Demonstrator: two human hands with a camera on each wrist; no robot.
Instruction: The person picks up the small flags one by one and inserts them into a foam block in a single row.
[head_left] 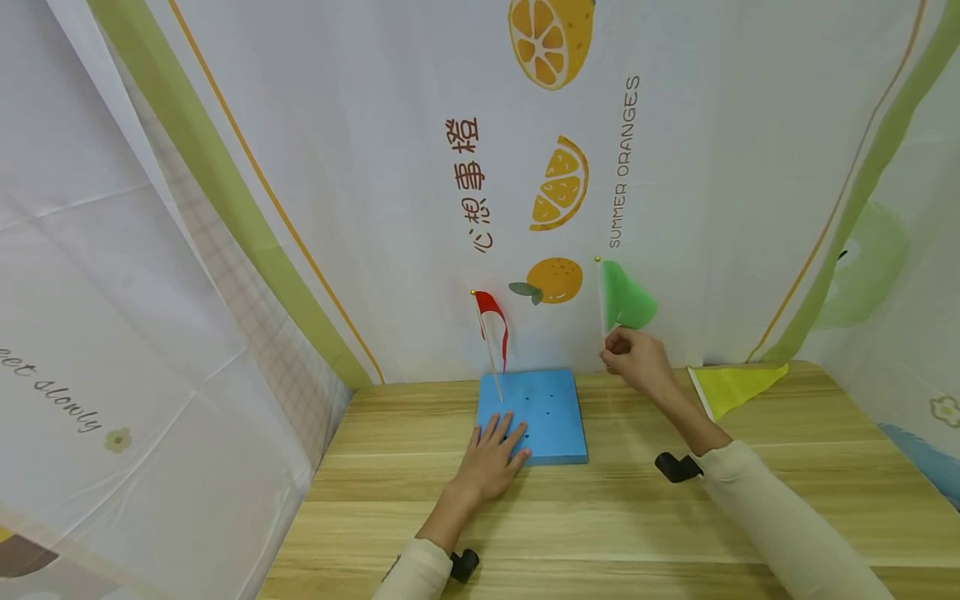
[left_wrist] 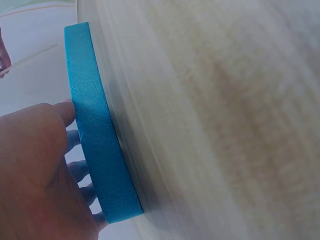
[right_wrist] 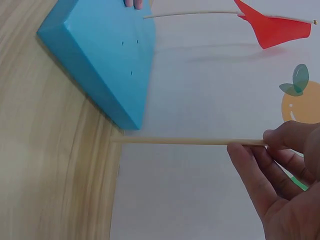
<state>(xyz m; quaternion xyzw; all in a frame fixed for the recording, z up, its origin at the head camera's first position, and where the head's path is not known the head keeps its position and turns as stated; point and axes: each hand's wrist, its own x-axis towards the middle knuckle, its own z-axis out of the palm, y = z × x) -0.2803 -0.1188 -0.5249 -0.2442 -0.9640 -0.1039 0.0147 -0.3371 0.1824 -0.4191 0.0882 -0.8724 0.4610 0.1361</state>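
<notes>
My left hand [head_left: 489, 458] rests with spread, straight fingers on the near left part of a blue foam block [head_left: 558, 433] that has several small holes in its top. A red flag [head_left: 491, 308] on a thin wooden stick stands in the block's far left part, leaning slightly. To the right of the block, my right hand [head_left: 636, 357] pinches the stick of a green flag [head_left: 626, 296] between thumb and fingers. In the right wrist view the bare lower stick [right_wrist: 190, 141] extends from the fingertips, beside the block's corner and apart from it.
A yellow flag [head_left: 735, 390] lies at the table's back right, partly behind the right forearm. Behind the wooden table [head_left: 600, 533] hangs a white curtain [head_left: 375, 208] printed with oranges, close to the back edge. Each wrist wears a black camera mount.
</notes>
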